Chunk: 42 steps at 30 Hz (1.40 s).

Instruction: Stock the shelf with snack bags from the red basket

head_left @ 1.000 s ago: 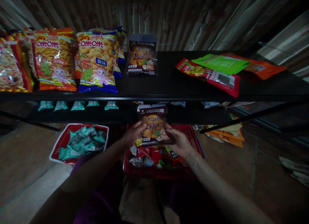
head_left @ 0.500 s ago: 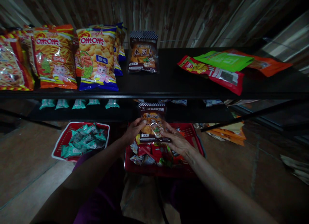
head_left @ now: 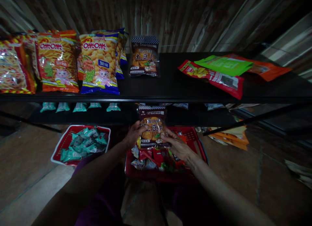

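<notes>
Between my hands is a brown bag of potato chips (head_left: pixel 153 126), its printed front facing up toward me. My left hand (head_left: pixel 134 135) grips its left edge, thumb on the front. On the right edge, my right hand (head_left: pixel 177 144) is closed on the bag in the same way. The bag hangs above a red basket (head_left: pixel 143 174) holding mixed snack packets, and hides part of them. A matching brown chip bag (head_left: pixel 144 58) stands on the black shelf (head_left: pixel 168 86) above.
Orange snack bags (head_left: pixel 58 63) and yellow-and-blue snack bags (head_left: pixel 99 63) stand at the shelf's left. Flat red (head_left: pixel 214 78) and green packets (head_left: pixel 225 63) lie at its right. A white-rimmed red basket (head_left: pixel 56 151) of teal packets is on the floor. A lower shelf (head_left: pixel 117 118) runs behind my hands.
The view has tilted slightly, so the shelf and baskets sit a little lower in the picture. Both hands still hold the chip bag, which has barely moved.
</notes>
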Available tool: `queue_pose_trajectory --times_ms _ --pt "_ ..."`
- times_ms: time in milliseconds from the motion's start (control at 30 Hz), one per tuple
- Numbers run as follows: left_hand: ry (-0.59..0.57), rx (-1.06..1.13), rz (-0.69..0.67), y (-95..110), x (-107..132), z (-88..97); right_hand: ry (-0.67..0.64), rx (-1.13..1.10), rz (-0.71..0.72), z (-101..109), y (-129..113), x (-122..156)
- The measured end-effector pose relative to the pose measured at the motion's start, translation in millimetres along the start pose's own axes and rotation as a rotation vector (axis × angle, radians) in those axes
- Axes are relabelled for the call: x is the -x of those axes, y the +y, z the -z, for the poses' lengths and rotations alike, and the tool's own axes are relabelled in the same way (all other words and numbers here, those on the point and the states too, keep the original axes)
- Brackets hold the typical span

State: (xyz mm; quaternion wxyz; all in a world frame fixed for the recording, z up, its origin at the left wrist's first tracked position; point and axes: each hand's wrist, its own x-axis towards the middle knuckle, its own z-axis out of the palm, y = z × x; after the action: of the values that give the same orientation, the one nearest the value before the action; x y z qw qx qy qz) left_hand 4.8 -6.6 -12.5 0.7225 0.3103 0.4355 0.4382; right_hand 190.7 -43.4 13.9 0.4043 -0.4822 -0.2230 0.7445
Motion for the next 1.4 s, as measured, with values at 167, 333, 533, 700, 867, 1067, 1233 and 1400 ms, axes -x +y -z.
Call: queue_pose_trajectory --times_ms 167,333,533,700,867,1067,1233,1400 --pt "-0.046 -0.058 -0.041 -1 -2 3.6 -0.012 -0.037 -0.019 5 6 -6" --pt "-0.085 -0.085 -0.032 0 0 4.5 0.038 -0.073 -0.018 -1 9 -6" --pt "-0.238 -0.01 -0.033 -7 3 3.4 0.079 -0.086 -0.003 -2 8 -3" --pt "-0.393 0.025 -0.031 -14 8 4.5 0.116 -0.069 0.0 2 10 3" --pt "-0.449 0.006 -0.118 -11 23 -0.6 0.085 -0.08 0.067 -1 14 18" --pt "-0.462 -0.083 -0.242 21 61 -22.0 0.189 0.032 0.172 -5 4 40" --pt "-0.262 -0.135 -0.362 62 59 -42.1 0.086 0.135 0.321 -34 -51 49" --pt "0.03 -0.26 -0.629 126 14 -59.4 0.043 0.2 0.634 -80 -129 13"
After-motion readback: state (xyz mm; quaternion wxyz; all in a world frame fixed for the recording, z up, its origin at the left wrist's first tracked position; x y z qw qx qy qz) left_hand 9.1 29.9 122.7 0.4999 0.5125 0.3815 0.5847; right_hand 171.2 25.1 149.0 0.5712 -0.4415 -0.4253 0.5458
